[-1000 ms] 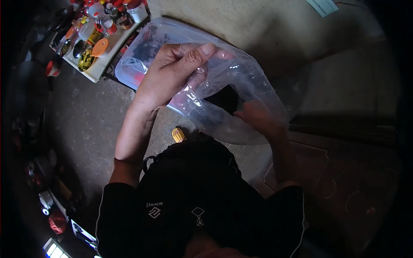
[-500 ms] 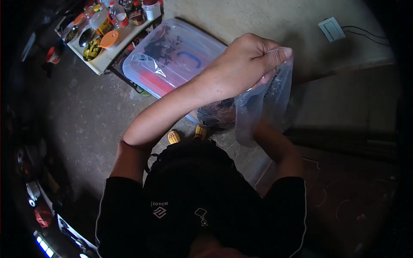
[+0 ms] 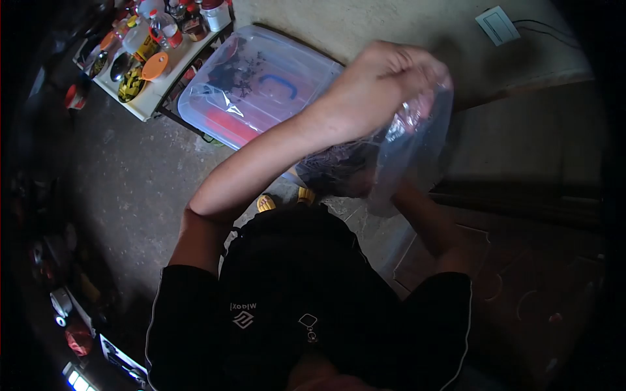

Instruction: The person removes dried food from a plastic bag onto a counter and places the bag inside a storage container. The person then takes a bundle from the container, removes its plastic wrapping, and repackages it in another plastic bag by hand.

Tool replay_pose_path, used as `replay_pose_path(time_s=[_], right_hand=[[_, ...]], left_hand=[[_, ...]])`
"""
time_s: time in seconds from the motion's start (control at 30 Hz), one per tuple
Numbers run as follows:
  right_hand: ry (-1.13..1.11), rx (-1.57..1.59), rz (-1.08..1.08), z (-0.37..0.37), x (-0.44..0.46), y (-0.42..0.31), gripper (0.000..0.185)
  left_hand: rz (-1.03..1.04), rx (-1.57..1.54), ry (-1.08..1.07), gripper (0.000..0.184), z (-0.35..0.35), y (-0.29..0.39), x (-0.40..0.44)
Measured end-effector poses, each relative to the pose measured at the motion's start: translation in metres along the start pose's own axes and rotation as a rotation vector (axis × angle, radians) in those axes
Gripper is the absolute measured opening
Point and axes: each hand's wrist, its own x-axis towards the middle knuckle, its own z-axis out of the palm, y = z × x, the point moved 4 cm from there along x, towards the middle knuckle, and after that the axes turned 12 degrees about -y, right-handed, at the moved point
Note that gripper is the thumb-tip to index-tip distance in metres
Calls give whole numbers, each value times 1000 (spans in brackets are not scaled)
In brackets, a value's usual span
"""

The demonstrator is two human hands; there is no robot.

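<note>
My left hand (image 3: 404, 85) reaches across to the right, its fingers pinched on the top of a clear plastic bag (image 3: 414, 153). The bag hangs down from it, crumpled and shiny near the fingertips. A dark, stringy-looking mass (image 3: 332, 169) shows in or just behind the lower left of the bag; I cannot make out what it is. My right forearm (image 3: 424, 212) comes up from the right behind the bag. Only a dim patch of my right hand (image 3: 366, 184) shows beside the dark mass, and its fingers are hidden.
A lidded translucent storage box (image 3: 287, 55) with a blue handle stands ahead. Left of it, a low table (image 3: 147, 104) carries bottles, jars, an orange-lidded container (image 3: 155, 66) and a bowl of yellow-green pieces (image 3: 132, 85). A white wall plate (image 3: 497, 26) with wires is at upper right.
My left hand has shifted slightly up and its fingers have curled further into the bag's top, bunching the plastic. The dark mass shows more clearly. The whole view has moved a little.
</note>
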Motion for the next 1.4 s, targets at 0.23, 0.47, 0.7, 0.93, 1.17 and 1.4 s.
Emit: replay_pose_path(time_s=[0.23,0.47,0.7,0.93,1.17,1.4], right_hand=[[65,54,11,-1,-7,1,32],[510,138,-170,-24,-105,-48,37],[1145,495,130,64,-157,43,77],[1189,64,161,127,41,135,46],[944,-311,222,132,167,296,40],[698,84,375,46,45,84,40]], left_hand=[[68,-177,-6,28,15,-7,14],[-73,31,252,48,-50,-8,-44],[-101,-175,202,103,-55,-106,-200],[-400,476,-39,63,-31,-283,-200],[-269,629,-119,40,-10,-273,-113],[-195,610,-128,34,25,-218,-83]])
